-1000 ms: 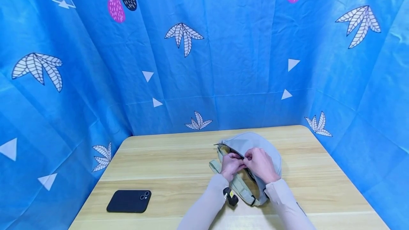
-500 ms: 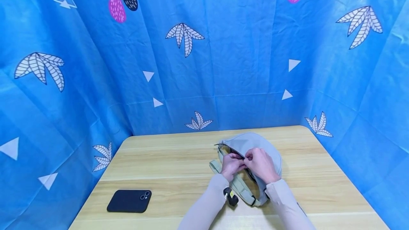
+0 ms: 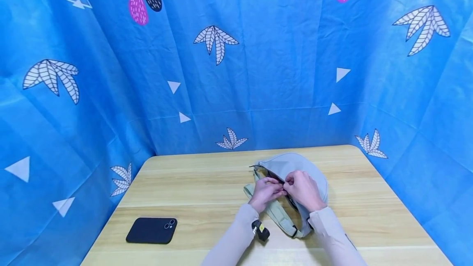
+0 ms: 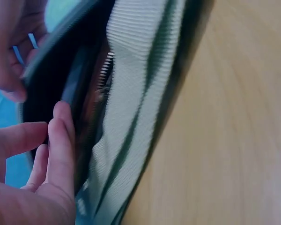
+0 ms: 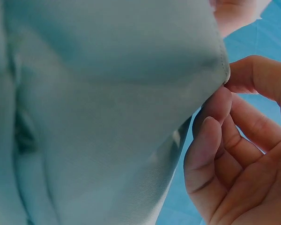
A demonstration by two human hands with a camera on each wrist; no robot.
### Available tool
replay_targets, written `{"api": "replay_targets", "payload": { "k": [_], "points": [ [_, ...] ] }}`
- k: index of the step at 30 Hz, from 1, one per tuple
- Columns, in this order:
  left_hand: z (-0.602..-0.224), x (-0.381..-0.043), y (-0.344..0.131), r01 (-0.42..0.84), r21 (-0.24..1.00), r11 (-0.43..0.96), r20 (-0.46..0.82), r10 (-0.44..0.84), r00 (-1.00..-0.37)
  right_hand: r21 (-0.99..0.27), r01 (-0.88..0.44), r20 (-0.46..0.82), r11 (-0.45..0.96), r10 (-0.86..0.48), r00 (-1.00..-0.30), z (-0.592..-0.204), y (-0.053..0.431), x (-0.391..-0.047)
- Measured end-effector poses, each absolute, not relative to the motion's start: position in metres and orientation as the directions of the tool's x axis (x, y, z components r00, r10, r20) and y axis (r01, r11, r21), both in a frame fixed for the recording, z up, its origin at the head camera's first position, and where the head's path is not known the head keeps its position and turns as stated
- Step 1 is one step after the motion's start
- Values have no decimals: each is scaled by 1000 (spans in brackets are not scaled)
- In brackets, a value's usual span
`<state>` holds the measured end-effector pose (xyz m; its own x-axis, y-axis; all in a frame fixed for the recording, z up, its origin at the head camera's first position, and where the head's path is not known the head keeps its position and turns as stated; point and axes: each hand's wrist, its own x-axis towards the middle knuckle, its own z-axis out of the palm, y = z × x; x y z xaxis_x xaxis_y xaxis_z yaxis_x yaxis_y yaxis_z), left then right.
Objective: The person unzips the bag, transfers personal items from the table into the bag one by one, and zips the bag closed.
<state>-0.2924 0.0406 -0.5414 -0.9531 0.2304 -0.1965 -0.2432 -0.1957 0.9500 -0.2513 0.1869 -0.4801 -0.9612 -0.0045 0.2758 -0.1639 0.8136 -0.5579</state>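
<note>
A grey-green waist bag [image 3: 295, 161] lies at the right of the table, its long mouth unzipped. In the left wrist view the dark inside of the bag and metal zipper teeth [image 4: 105, 70] show beside the pale webbing strap [image 4: 131, 79]. My right hand [image 3: 304, 190] pinches the fabric edge of the mouth between thumb and fingertips, as the right wrist view shows. Close by, fingertips nearly meeting the right ones, my left hand [image 3: 266, 192] pinches at the same edge with its fingers partly inside. A bluish-grey strip [image 4: 75, 79] shows in the mouth.
A black phone [image 3: 151, 230] lies face down at the left of the table [image 3: 199, 200]. A small black device [image 3: 260, 230] is on the left wrist. Blue patterned curtains [image 3: 244, 73] stand around the back and sides.
My left wrist has swung slightly to the left, and its fingers have shifted a little at the mouth of the bag. The right hand keeps its grip. The head view has turned slightly left.
</note>
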Motion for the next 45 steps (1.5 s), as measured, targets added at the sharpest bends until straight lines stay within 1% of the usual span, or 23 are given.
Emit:
{"api": "replay_targets", "payload": {
  "k": [10,23,30,36,39,43,45],
  "points": [
    [-519,-290,7,-183,982,-53,-162,278,-947,-551,-173,295,817,-4,-955,-480,190,-254],
    [-510,-281,-38,-74,994,78,-95,308,-947,-571,-189,293,798,-17,-956,-480,190,-252],
    [-503,-275,-66,-50,991,122,-89,339,-937,-568,-184,287,802,-16,-958,-479,189,-252],
    [-501,-269,-94,4,983,183,-57,325,-944,-580,-175,273,795,-13,-962,-478,189,-251],
    [-501,-265,-111,47,970,238,-35,327,-944,-585,-164,261,794,-8,-965,-480,189,-250],
    [-499,-259,-135,128,925,359,0,337,-941,-586,-163,266,793,-1,-964,-481,189,-250],
    [-495,-256,-148,149,900,410,4,334,-943,-584,-167,274,794,0,-962,-480,189,-249]
  ]
}}
